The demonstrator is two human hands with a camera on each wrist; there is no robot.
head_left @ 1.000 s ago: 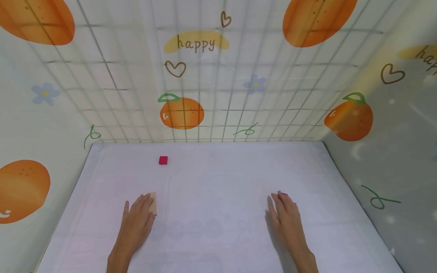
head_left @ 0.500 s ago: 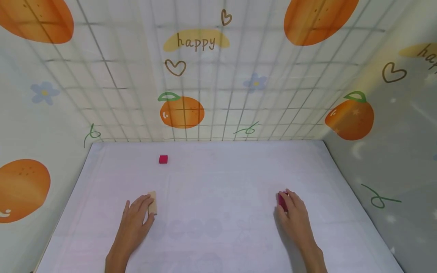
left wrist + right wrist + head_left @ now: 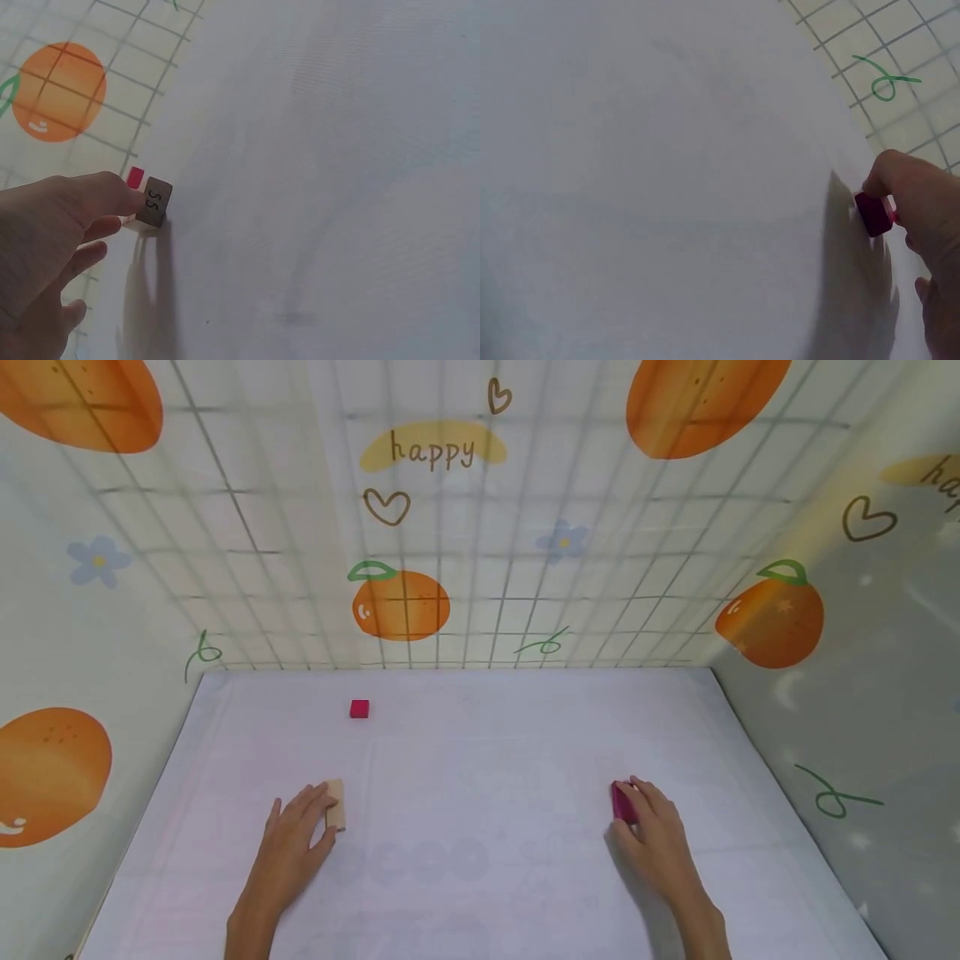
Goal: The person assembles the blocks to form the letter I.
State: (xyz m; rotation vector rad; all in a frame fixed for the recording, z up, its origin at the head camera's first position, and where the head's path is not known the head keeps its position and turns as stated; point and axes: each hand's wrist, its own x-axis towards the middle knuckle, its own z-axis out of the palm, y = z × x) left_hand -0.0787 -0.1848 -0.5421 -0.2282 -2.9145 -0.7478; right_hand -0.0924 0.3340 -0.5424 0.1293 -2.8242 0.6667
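On the left side of the table, my left hand [image 3: 288, 843] pinches a light wooden block [image 3: 336, 806] between thumb and fingertips. The block's end [image 3: 155, 202] shows dark markings like "55" in the left wrist view. Over on the right, my right hand [image 3: 652, 831] holds a dark pink block [image 3: 622, 803], thumb at its near end and fingers across its far part. One face of that block [image 3: 874, 214] shows in the right wrist view beside the thumb. Beyond the left hand lies a small red block [image 3: 359, 709], touched by neither hand.
A white cloth covers the table [image 3: 480, 752]. Around it hang pale curtains [image 3: 480, 543] printed with oranges, hearts, flowers and "happy", with a grid pattern at the back. The curtain meets the table's back edge just behind the small red block.
My right hand has moved to the right and turned a little, so more of the dark pink block shows. My left hand has eased slightly left, uncovering more of the wooden block.
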